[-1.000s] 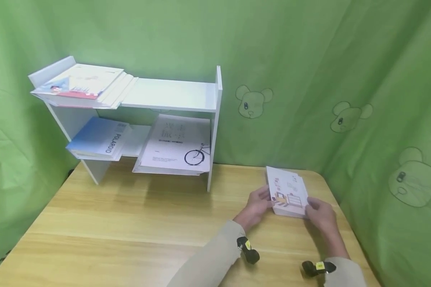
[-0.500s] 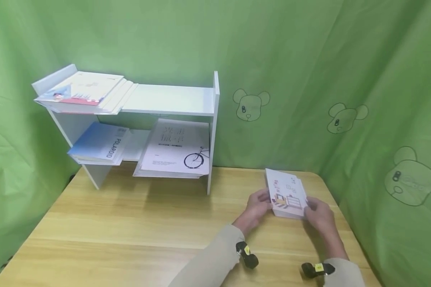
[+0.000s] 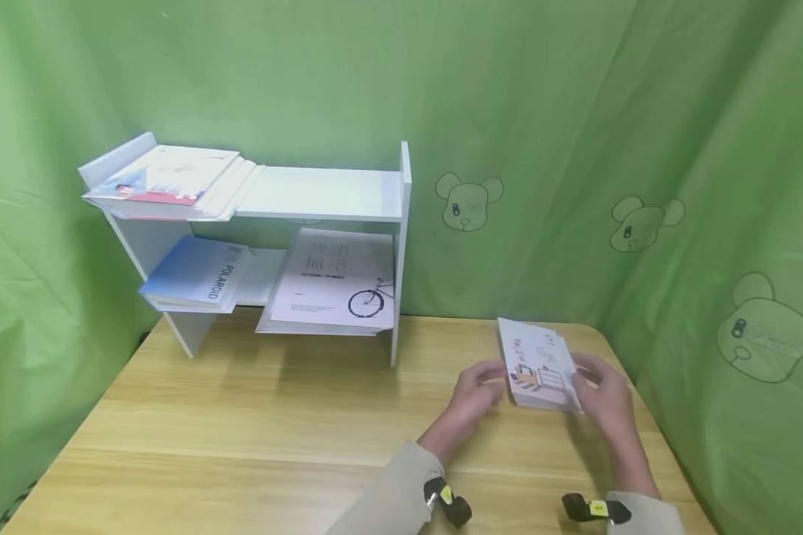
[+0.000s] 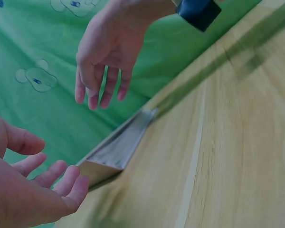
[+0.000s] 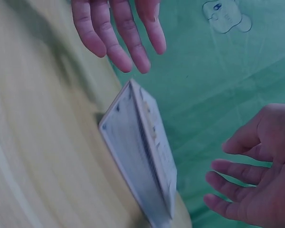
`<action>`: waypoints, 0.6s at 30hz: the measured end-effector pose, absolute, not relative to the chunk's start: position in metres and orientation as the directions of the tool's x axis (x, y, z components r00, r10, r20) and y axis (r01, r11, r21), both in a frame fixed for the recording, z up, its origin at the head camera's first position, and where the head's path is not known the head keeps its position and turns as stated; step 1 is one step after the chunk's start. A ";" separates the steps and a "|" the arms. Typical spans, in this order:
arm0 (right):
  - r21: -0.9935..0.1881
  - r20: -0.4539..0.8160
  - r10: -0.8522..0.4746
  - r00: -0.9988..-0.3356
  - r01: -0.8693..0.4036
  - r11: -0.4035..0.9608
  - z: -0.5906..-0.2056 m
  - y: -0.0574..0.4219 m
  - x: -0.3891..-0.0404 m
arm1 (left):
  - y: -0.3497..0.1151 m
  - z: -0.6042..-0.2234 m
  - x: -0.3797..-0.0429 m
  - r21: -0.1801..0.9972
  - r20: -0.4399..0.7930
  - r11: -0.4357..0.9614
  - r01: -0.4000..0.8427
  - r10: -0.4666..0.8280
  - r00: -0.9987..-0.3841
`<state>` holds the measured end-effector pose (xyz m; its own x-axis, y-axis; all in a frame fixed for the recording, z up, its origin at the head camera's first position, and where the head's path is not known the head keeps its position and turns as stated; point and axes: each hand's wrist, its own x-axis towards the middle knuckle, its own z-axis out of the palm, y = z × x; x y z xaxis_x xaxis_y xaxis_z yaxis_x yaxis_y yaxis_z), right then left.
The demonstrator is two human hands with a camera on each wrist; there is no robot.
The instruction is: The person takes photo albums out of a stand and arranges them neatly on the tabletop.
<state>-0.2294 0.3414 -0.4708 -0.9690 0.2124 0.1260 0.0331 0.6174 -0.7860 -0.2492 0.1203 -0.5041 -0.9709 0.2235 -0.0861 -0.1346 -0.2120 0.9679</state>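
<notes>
A small stack of white books (image 3: 540, 360) lies flat at the table's back right. Its top cover shows an orange vehicle drawing. My left hand (image 3: 475, 390) is just left of the stack, fingers relaxed and parted. On the other side, my right hand (image 3: 602, 390) hovers by the right edge with its fingers spread. Both wrist views show a gap between the hands and the books; in the left wrist view the left hand (image 4: 33, 183) is near one corner of the stack (image 4: 118, 147). Neither hand holds anything.
A white two-tier shelf (image 3: 321, 195) stands at the back left. Books (image 3: 181, 174) lie on its top tier. Below are blue POLAROID books (image 3: 197, 271) and bicycle-cover books (image 3: 334, 282). A green curtain (image 3: 542, 89) hangs behind the wooden table (image 3: 241, 431).
Both hands have let go of the small book stack and moved slightly apart from its sides. The stack stays in place; the head view has shifted a little.
</notes>
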 end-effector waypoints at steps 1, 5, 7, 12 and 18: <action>-0.790 0.134 0.215 -0.967 0.026 0.612 -0.468 0.339 -0.228 | 0.118 -0.503 -0.246 0.970 -0.079 -0.207 -0.127 0.227 -0.971; -0.791 0.158 0.229 -0.960 0.016 0.611 -0.462 0.330 -0.220 | 0.107 -0.497 -0.236 0.978 -0.046 -0.189 -0.084 0.201 -0.979; -0.785 0.169 0.239 -0.956 0.016 0.619 -0.460 0.326 -0.217 | 0.101 -0.494 -0.231 0.983 -0.027 -0.172 -0.059 0.181 -0.983; -0.788 0.203 0.253 -0.946 -0.004 0.616 -0.454 0.312 -0.211 | 0.084 -0.485 -0.220 0.987 0.030 -0.158 0.001 0.182 -0.983; -0.816 0.217 0.267 -0.939 -0.025 0.577 -0.444 0.297 -0.203 | 0.065 -0.468 -0.212 0.984 0.114 -0.161 0.080 0.215 -0.970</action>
